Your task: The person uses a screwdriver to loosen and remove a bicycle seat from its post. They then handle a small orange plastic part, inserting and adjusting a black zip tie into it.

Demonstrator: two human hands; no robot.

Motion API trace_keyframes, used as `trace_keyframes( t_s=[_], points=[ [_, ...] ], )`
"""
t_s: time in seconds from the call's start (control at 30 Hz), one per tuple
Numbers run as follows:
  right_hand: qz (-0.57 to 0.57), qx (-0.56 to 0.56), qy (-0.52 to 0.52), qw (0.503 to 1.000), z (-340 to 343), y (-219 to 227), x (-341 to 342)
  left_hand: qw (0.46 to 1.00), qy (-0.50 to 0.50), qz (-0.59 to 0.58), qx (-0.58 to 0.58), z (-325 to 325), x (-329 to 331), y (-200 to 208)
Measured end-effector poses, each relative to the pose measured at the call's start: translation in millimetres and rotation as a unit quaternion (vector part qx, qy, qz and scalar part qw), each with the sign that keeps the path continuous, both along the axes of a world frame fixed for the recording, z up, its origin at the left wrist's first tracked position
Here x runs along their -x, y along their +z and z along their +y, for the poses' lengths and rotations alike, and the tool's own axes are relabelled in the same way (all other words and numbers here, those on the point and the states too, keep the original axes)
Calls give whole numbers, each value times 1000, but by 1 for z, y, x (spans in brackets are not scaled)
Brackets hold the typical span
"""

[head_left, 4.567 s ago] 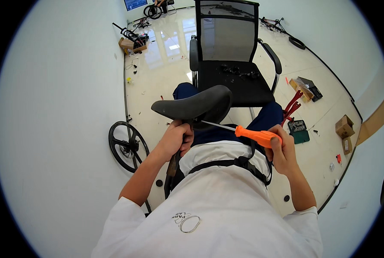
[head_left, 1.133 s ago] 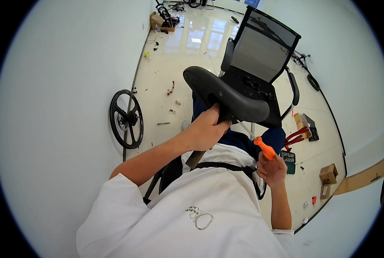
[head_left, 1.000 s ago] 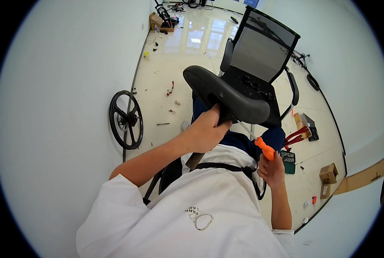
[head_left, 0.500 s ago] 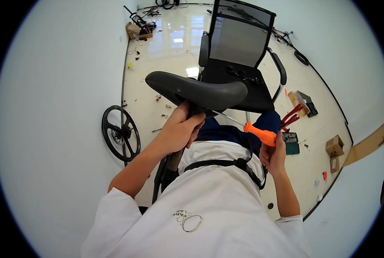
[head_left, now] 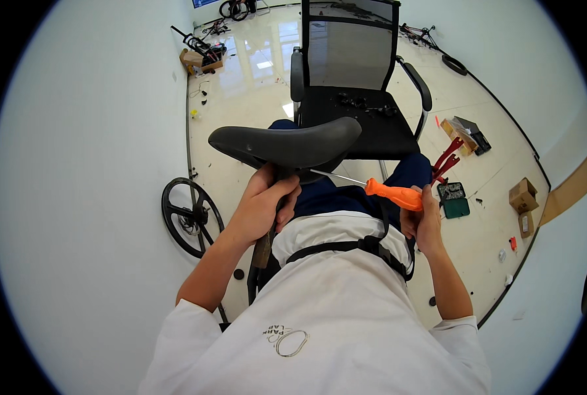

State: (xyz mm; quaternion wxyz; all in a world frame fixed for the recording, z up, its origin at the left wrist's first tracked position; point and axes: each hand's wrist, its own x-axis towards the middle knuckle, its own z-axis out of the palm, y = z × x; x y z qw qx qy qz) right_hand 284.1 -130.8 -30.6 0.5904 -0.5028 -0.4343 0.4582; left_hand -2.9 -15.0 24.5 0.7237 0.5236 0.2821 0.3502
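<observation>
A black bicycle saddle (head_left: pixel 287 143) is held up in front of me, its seat post (head_left: pixel 262 250) slanting down below it. My left hand (head_left: pixel 265 205) is closed around the post right under the saddle. An orange-handled screwdriver (head_left: pixel 393 193) lies in the grip of my right hand (head_left: pixel 425 220), its fingers wrapped at the handle's end. The thin metal shaft points left, its tip reaching the underside of the saddle by my left hand. Exactly what the tip touches is hidden there.
Ahead stands a black mesh office chair (head_left: pixel 353 112) with small black parts (head_left: pixel 366 104) on its seat. A black spoked wheel (head_left: pixel 191 217) leans at the left wall. Rightward on the floor are red-handled cutters (head_left: pixel 446 161), a green tool case (head_left: pixel 454 201) and cardboard boxes (head_left: pixel 522 195).
The saddle and screwdriver have shifted slightly, the saddle moving a little left and down in view. The view itself has turned somewhat. Both hands keep their grips.
</observation>
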Motion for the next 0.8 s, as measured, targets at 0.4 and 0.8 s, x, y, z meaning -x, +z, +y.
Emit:
trace_keyframes(
  t_s=[0.4, 0.8],
  points=[
    [26, 52, 80, 995, 3, -14, -6, 999, 14, 1, -29, 0, -2, 1],
    [30, 32, 48, 998, -1, -16, -3, 1000, 7, 0, -16, 3, -1, 0]
  ],
)
